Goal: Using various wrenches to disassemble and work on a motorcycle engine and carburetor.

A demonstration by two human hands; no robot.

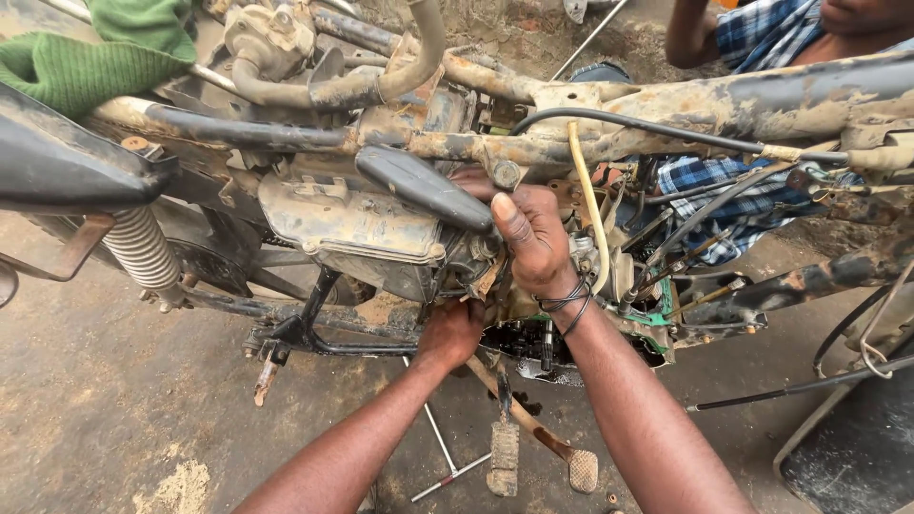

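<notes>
No package, label or sign shows anywhere — only bare, mud-caked metal. A stripped motorcycle frame point(609, 114) crosses the view, with the engine point(562, 324) hanging below its middle, one side open so dark gears show.

The right hand point(533, 233) is pressed against the upper part of the engine, just under the frame tube. Its thumb stands straight up and its fingers point(476, 181) curl inward around a part there; what they grip is hidden behind the hand. Dark bands circle the wrist. A yellowish hose point(592, 205) drops from the frame just beside this hand.

The left hand point(450, 331) is lower, at the engine's bottom edge, closed in a fist — the thing inside it cannot be made out.

Left of the hands sit a dusty box point(347, 224) and a spring point(143, 252). A green cloth point(90, 52) lies on the frame at top left. On the ground below lies a T-wrench point(447, 462). Another person in a blue checked shirt point(752, 38) crouches behind the frame.
</notes>
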